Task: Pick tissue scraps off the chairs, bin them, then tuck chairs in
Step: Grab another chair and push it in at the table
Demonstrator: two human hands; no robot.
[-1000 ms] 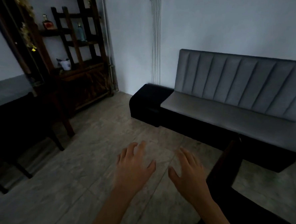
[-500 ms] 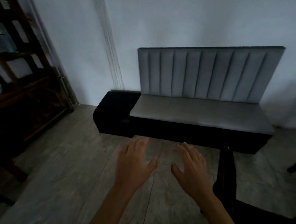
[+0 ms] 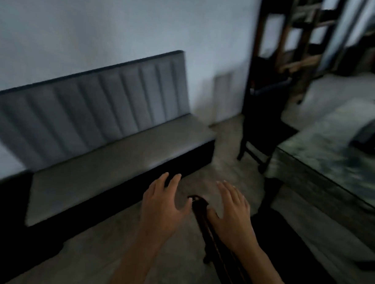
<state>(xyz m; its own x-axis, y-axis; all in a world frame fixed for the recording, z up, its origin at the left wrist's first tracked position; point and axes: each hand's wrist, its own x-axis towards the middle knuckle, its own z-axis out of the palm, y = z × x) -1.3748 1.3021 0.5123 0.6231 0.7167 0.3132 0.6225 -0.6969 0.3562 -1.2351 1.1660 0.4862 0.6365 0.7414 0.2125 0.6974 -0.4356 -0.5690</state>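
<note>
Both hands are held out low over the grey stone-tiled floor [image 3: 100, 255], palms down. The left hand [image 3: 160, 208] has its fingers [image 3: 175, 180] straight and loosely spread, holding nothing. The right hand [image 3: 232, 212] is likewise flat, its fingers [image 3: 225, 188] spread, with the thumb lying just beside the top rail of a dark wooden chair back [image 3: 201, 217]; whether it touches the rail cannot be told. The rail runs as a narrow, curved, polished bar from between the hands toward 5 o'clock. At 10 o'clock a long bench [image 3: 115, 159] is seen, with a smooth grey padded seat, a vertically channelled grey backrest and a black base, set against a plain pale wall [image 3: 101, 26]. At 3 o'clock a glossy green marbled surface [image 3: 335, 155] is seen, and at 2 o'clock a second dark wooden chair [image 3: 265, 116] stands beside it. Blurred dark wooden shelving [image 3: 298, 45] rises at 1 o'clock; its contents cannot be made out. No tissue scraps can be made out on either chair.
</note>
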